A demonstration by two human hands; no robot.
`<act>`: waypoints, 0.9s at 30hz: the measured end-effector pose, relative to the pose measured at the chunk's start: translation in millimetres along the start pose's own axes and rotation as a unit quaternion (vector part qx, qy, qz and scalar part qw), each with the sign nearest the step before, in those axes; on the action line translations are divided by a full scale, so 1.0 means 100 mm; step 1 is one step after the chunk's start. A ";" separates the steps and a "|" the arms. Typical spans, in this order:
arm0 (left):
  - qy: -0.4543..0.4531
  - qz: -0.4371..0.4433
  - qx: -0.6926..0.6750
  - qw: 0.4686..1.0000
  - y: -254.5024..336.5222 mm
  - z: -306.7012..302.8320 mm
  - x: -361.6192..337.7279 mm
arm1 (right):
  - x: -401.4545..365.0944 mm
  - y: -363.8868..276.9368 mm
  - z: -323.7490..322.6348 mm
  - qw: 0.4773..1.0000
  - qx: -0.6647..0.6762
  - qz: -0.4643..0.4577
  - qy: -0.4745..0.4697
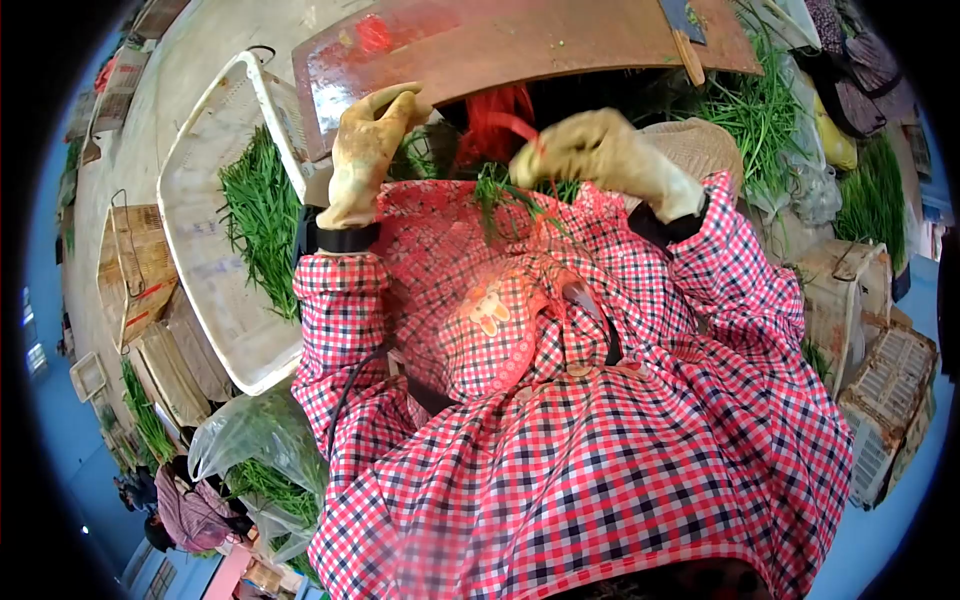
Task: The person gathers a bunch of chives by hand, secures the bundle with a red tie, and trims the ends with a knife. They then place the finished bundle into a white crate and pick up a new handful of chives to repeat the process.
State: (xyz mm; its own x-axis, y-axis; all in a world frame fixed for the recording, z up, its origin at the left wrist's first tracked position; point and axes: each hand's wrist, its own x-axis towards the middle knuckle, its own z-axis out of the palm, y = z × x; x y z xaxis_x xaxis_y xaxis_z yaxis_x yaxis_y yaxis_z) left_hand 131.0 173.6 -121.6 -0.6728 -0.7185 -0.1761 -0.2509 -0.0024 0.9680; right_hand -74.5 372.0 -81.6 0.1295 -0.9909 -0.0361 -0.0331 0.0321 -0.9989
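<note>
My left hand [365, 150], in a pale soiled glove, is raised at the left of my lap near the table's edge. Its fingers are bent and apart, with nothing visible in them. My right hand [595, 155], in a similar glove, is smeared by motion; its curled fingers meet a red strip [515, 125]. That strip runs from a bunch of red ties [490, 135] hanging below the table edge. Beneath the hands, some loose green stalks [495, 200] lie on my checked apron [560, 460]. More greens [415, 155] show between the hands, partly hidden.
Ahead stands a brown table [560, 40] with a wooden-handled blade [685, 45] and a red object [373, 34]. A white basket [225, 340] at the left holds greens [258, 220]. Long greens [755, 120] lie at the right, near stacked crates [885, 400]. Other people are in the background.
</note>
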 end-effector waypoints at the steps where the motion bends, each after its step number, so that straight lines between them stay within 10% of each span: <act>1: 0.034 0.030 -0.009 0.999 0.01 -0.03 -0.01 | 0.11 -0.03 -0.06 0.996 0.012 -0.075 0.050; 7: -0.072 -0.064 -0.165 0.982 0.54 0.14 -0.11 | 0.57 -0.16 -0.45 0.958 -0.046 -0.123 0.256; 9: -0.089 -0.066 -0.230 0.967 0.58 0.32 -0.02 | 0.68 -0.18 -0.40 0.927 -0.202 -0.186 0.254; 15: -0.141 -0.053 -0.421 0.895 0.57 0.52 0.43 | 0.77 -0.26 -0.12 0.970 0.047 -0.132 0.199; 27: -0.180 -0.043 -0.377 0.908 0.48 0.47 0.76 | 0.91 0.13 -0.35 0.845 -0.394 -0.323 0.163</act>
State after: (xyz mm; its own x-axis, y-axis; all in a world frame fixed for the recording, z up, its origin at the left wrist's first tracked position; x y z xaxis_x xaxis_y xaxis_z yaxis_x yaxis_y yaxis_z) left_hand 34.6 151.6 -96.7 -0.8910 -0.4199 -0.1726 0.1431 -0.6205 0.7710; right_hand -98.0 277.2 -97.2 0.0968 -0.7560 0.6473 -0.7266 -0.4982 -0.4732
